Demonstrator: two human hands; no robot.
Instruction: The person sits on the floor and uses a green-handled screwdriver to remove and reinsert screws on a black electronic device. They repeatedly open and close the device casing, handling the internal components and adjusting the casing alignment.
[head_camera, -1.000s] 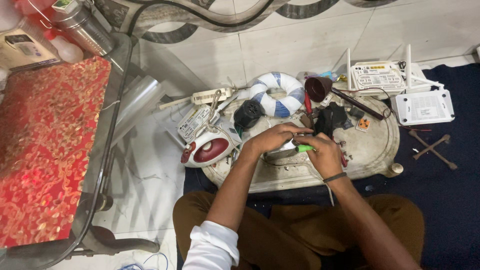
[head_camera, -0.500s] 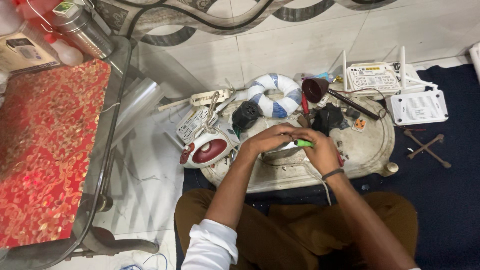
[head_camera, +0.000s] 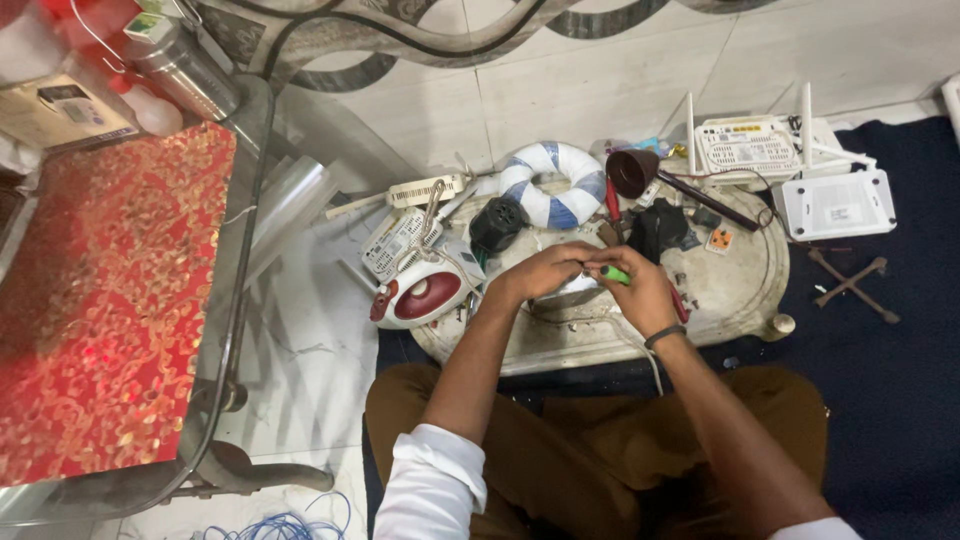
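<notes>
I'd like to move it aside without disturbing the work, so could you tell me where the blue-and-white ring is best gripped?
Probably the far arc of the blue-and-white ring, reached from the tile-floor side. It lies flat with an open centre, so fingers can hook through and pinch the band. Its near side crowds the black plug, and the hands, left hand and right hand, work just beyond.

My hands meeting over the round tray (head_camera: 740, 300) on the floor, left hand (head_camera: 540, 272) beside right hand (head_camera: 640, 292), iron (head_camera: 420, 295) to their left, tape ring (head_camera: 553, 183) behind them, two routers (head_camera: 790, 170) beyond the tray's right edge, glass table (head_camera: 240, 250) far left
</notes>
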